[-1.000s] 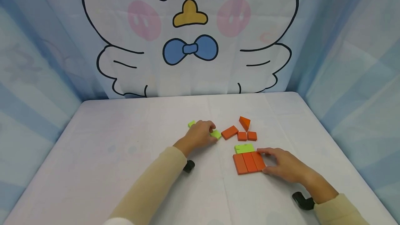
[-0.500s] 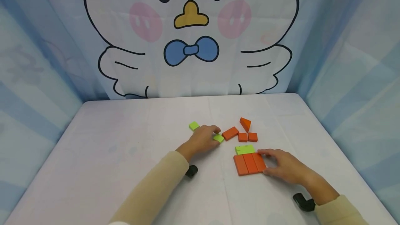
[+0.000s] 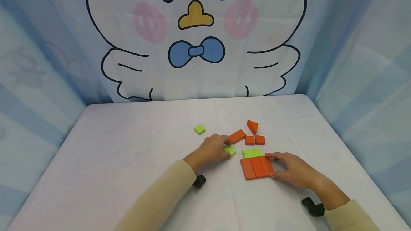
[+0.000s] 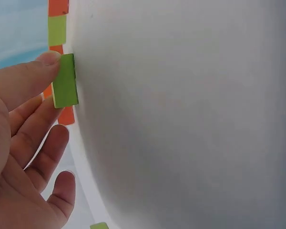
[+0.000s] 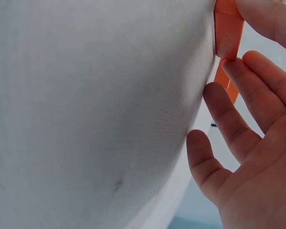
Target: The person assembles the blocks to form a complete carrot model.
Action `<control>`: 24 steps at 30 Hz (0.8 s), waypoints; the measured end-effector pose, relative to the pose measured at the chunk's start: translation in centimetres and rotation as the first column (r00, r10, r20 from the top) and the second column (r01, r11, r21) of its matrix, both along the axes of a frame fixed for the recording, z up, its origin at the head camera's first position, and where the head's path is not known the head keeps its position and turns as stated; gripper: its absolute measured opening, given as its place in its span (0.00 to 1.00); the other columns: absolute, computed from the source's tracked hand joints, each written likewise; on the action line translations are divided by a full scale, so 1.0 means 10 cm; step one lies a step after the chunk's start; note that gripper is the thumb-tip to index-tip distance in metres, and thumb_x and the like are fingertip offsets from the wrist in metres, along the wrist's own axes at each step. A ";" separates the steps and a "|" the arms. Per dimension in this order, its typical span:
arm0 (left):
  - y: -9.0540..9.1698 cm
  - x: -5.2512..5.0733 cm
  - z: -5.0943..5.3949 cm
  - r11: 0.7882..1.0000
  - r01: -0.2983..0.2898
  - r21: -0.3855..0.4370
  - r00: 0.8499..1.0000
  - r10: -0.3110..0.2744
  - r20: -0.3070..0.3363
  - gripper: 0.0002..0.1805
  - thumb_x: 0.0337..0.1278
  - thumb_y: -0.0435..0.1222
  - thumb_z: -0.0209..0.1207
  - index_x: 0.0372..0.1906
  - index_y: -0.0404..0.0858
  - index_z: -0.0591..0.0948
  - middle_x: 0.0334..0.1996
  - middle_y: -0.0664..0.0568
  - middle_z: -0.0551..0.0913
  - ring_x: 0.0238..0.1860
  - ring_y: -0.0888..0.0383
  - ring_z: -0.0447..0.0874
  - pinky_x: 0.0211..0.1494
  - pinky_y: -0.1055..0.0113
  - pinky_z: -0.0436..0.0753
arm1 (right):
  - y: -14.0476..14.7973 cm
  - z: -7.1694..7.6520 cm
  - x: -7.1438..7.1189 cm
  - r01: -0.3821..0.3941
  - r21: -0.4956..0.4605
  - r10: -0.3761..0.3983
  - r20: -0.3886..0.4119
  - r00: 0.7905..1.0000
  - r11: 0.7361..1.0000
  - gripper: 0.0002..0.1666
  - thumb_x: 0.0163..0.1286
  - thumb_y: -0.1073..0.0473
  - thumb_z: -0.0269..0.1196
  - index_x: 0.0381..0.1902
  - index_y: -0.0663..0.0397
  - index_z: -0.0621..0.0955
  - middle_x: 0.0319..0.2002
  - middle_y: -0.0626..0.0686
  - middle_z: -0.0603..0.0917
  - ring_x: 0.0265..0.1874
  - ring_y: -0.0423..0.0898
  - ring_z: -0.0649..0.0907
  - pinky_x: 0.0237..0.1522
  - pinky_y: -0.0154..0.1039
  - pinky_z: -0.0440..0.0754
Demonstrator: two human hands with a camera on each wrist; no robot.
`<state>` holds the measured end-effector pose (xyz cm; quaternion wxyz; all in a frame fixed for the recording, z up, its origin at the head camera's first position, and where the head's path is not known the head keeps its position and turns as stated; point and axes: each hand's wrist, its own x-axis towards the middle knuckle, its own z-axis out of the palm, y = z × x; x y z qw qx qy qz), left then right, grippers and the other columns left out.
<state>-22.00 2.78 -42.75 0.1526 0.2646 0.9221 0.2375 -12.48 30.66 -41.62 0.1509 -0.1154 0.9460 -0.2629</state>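
My left hand [image 3: 211, 149] pinches a small green block [image 3: 229, 150] between thumb and fingers, just left of the assembled blocks in the head view. The left wrist view has this green block [image 4: 66, 82] between the thumb and a fingertip. Several flat orange blocks [image 3: 247, 169] lie side by side, with a longer green block [image 3: 252, 153] along their far edge. My right hand [image 3: 297, 171] holds the rightmost orange block [image 3: 267, 166] by its ends, thumb near and index finger far. In the right wrist view, the thumb lies on an orange block [image 5: 227, 31].
Behind the assembly lie an orange rectangular block [image 3: 237, 136], two small orange blocks [image 3: 249, 140] and an orange triangular block [image 3: 252, 127]. Another small green block [image 3: 199, 129] lies farther left on the white table [image 3: 128, 145]. A printed curtain [image 3: 196, 77] stands behind.
My left hand has moved the green block right and toward me, up to the assembly's left side. The other small green block stays behind. My right hand stays in place.
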 end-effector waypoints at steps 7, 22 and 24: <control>0.10 0.02 -0.02 1.000 -0.009 0.013 0.999 0.009 -0.040 0.20 0.59 0.44 0.70 0.55 0.44 0.83 0.50 0.59 0.84 0.51 0.58 0.76 0.58 0.60 0.73 | 0.00 -0.01 0.00 0.010 -0.005 -0.010 0.002 1.000 1.000 0.38 0.63 0.51 0.72 0.68 0.55 0.74 0.63 0.60 0.77 0.61 0.62 0.74 0.61 0.66 0.68; 0.24 -0.02 -0.02 0.996 -0.092 0.010 0.994 0.092 -0.066 0.23 0.61 0.45 0.68 0.59 0.43 0.81 0.51 0.57 0.84 0.53 0.56 0.76 0.58 0.57 0.72 | 0.00 0.00 0.01 0.008 -0.005 -0.008 -0.007 1.000 1.000 0.37 0.63 0.53 0.72 0.68 0.55 0.74 0.63 0.60 0.76 0.61 0.63 0.74 0.61 0.66 0.68; 0.25 -0.03 -0.03 0.996 -0.093 0.016 0.994 0.094 -0.056 0.23 0.61 0.45 0.68 0.60 0.43 0.81 0.51 0.57 0.84 0.53 0.56 0.76 0.59 0.57 0.73 | 0.00 0.00 0.01 0.008 -0.003 -0.008 -0.007 1.000 1.000 0.37 0.63 0.52 0.72 0.68 0.55 0.75 0.63 0.60 0.77 0.61 0.63 0.74 0.60 0.66 0.68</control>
